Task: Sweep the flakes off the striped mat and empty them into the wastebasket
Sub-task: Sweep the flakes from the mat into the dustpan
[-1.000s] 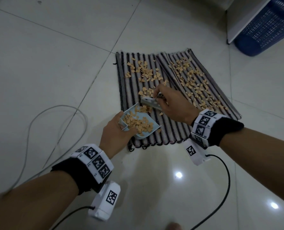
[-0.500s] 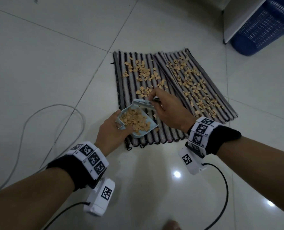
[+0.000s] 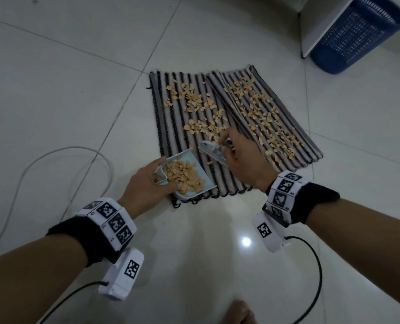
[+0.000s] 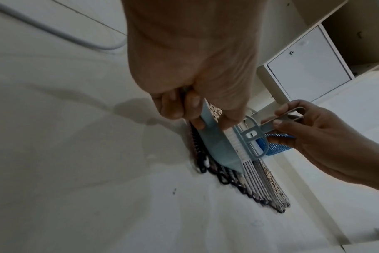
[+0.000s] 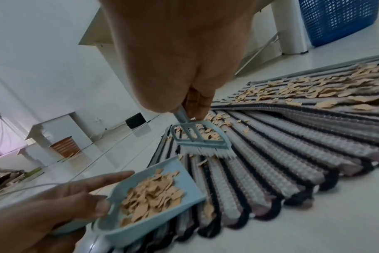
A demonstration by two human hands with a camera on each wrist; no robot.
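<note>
The striped mat (image 3: 171, 127) lies on the tiled floor with tan flakes (image 3: 194, 101) scattered over its far half. My left hand (image 3: 147, 185) grips the handle end of a light blue dustpan (image 3: 185, 157), tilted on the mat's near edge and holding a pile of flakes (image 5: 151, 198). My right hand (image 3: 243, 164) pinches the handle of a small blue brush (image 5: 201, 140). Its white bristles rest on the mat just beyond the pan's mouth. The blue mesh wastebasket (image 3: 355, 36) stands at the far right.
A white shelf unit (image 3: 322, 24) stands right beside the wastebasket. A grey cable (image 3: 54, 160) loops over the floor at the left. Black cords trail from both wrist cameras. A bare toe (image 3: 241, 312) shows at the bottom edge.
The brush pushed flakes up to the pan's mouth half a second ago and now sits slightly back from it. The left hand still holds the pan at the mat's near edge.
</note>
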